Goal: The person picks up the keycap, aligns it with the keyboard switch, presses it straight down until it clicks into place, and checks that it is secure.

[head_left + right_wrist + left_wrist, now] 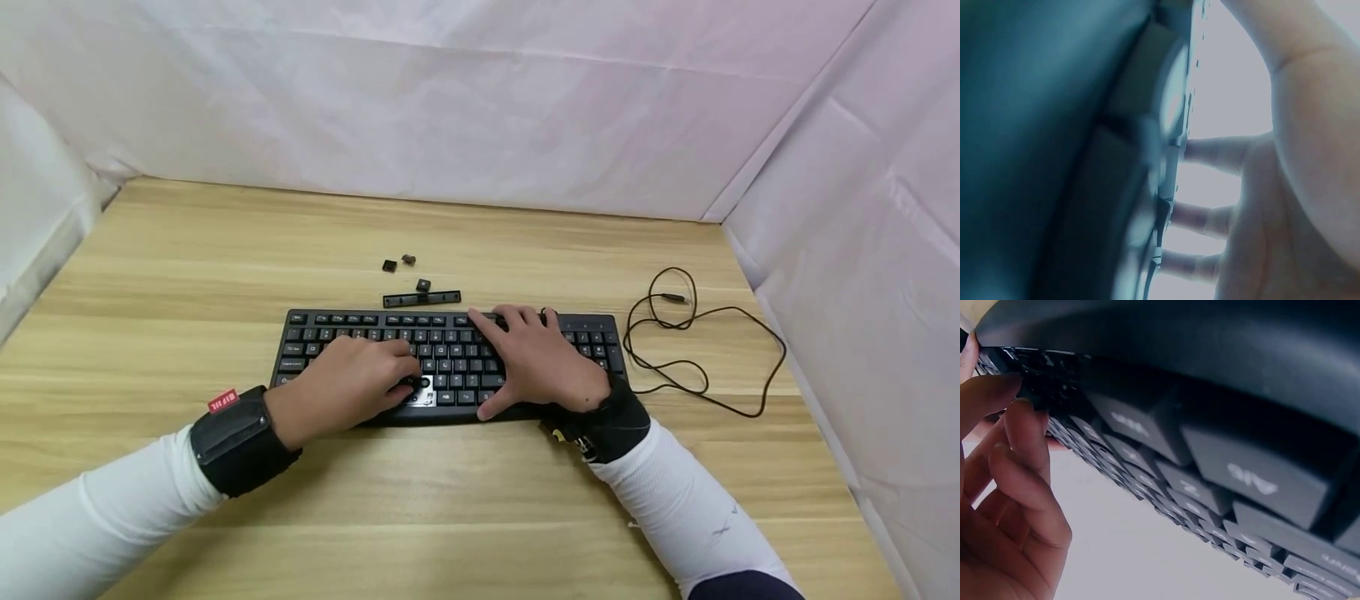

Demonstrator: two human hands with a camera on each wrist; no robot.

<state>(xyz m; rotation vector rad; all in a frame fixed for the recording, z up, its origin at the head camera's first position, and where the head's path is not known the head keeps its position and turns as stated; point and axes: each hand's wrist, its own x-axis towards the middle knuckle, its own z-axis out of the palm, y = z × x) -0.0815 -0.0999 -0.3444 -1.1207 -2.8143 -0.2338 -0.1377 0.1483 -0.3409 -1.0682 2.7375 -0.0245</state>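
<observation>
A black computer keyboard [457,398] lies on the wooden table. Over its lower middle, my left hand [352,379] pinches a small black keycap [1034,397] between thumb and index finger, beside a bare patch [427,397] where keys are off. The other left fingers are curled, as the left wrist view shows. My right hand [543,358] rests spread across the keyboard's right part, its thumb at the front edge and its fingertips near the back edge. In the right wrist view its fingers [1210,219] look mostly straight against the keys.
Behind the keyboard lie a detached space bar [422,298] and loose keycaps [389,266], with one keycap [423,285] close by the bar. To the right, a black cable [705,312] with a plug [672,297] coils on the table [420,500]. White cloth walls [450,108] surround it.
</observation>
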